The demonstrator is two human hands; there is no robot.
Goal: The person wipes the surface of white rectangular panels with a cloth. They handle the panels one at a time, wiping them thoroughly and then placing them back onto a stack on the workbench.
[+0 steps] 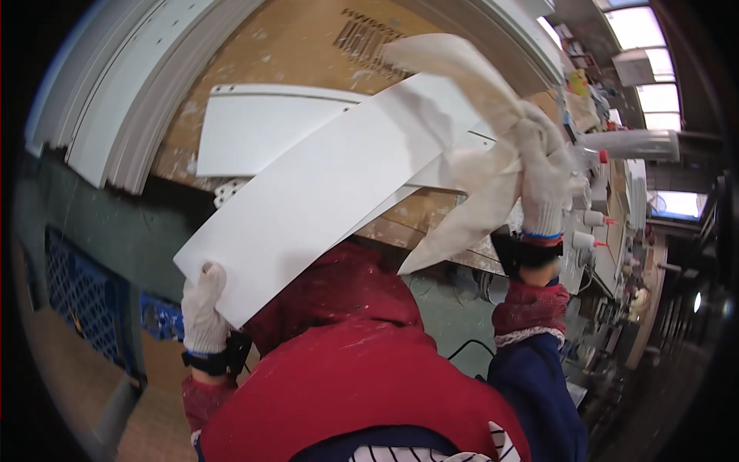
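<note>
A long white panel (308, 192) slants across the view, its near left end raised off the bench. My left hand (204, 304), in a white knit glove, grips that end, thumb on the upper face. My right hand (543, 158), gloved too, is closed on a cream cloth (469, 219) at the panel's far right end. The cloth is bunched in the fist, with loose flaps spreading over the panel and hanging below it. Behind lies a second white panel (254, 127), flat, with small holes and a groove along its far edge.
Brown cardboard (292, 54) covers the bench under the panels. Long white profiles (131, 100) stand at the left. Blue plastic crates (88, 296) sit low on the left. White bottles with red tips (589, 240) and a clear bottle (631, 144) are at the right.
</note>
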